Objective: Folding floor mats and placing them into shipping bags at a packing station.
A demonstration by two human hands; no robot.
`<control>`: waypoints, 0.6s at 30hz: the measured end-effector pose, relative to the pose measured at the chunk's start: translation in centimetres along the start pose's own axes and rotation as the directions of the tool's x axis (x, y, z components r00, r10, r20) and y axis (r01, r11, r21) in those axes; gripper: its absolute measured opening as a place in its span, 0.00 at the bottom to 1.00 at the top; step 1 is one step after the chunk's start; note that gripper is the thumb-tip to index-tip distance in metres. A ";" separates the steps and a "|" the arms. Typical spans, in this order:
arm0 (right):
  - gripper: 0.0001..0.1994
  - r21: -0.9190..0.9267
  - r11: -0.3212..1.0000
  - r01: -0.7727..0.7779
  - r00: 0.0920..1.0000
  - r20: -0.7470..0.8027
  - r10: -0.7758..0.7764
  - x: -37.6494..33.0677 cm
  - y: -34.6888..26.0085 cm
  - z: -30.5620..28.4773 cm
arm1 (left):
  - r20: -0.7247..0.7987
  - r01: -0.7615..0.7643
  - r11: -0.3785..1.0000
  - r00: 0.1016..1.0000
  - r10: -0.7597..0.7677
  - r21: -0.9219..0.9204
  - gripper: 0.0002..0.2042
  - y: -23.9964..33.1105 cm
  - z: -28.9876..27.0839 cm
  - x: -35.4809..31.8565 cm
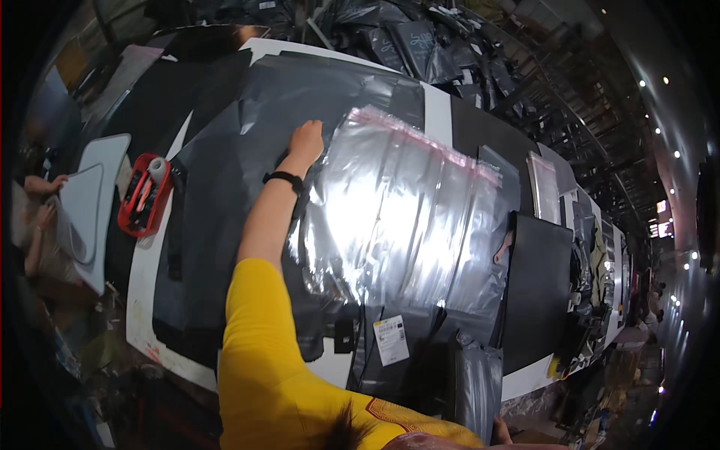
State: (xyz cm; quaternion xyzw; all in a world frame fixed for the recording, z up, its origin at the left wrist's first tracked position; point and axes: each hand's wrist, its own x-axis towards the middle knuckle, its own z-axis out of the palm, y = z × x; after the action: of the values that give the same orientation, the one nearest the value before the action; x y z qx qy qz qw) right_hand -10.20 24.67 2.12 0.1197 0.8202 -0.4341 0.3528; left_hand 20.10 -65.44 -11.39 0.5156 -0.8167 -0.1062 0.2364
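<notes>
My left hand (pixel 306 141) lies flat, fingers together, at the upper left corner of a large clear plastic bag (pixel 405 217) with a pink zip strip along its top. The bag rests on black fabric (pixel 225 187) spread over the table. A black band circles my left wrist, and the sleeve is yellow. Only a bit of my right hand (pixel 499 433) shows at the bottom edge, beside a grey poly bag (pixel 480 382); its grip is hidden. A white paper tag (pixel 391 339) lies just below the clear bag.
A red tray (pixel 144 193) holding a tape roll and tools sits at the table's left end. Another person's hands (pixel 41 202) handle a pale sheet at far left. A black flat sheet (pixel 536 289) and small clear bags (pixel 544 187) lie to the right. Black poly bags (pixel 420 41) pile up behind.
</notes>
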 end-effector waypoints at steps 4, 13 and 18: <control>0.29 0.019 1.000 0.010 0.998 -0.063 -0.008 1.5 -1.8 2.3 | -0.126 0.099 0.989 0.986 -0.113 -0.110 0.08 2.6 5.5 7.2; 0.32 -0.028 0.999 -0.038 0.995 -0.096 0.035 6.4 -6.5 6.5 | 0.201 0.059 0.902 0.967 -0.159 0.428 0.13 2.2 12.6 16.9; 0.33 -0.141 0.985 -0.096 0.995 -0.024 0.093 10.1 -10.4 8.4 | 0.098 0.131 0.933 0.980 -0.173 0.337 0.11 1.8 11.1 16.1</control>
State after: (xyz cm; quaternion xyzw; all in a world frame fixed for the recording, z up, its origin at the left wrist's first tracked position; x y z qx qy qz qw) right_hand -18.69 10.64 -1.36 0.1367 0.8454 -0.3563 0.3736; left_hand 7.40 -79.74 -15.81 0.6016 -0.7939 -0.0188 0.0863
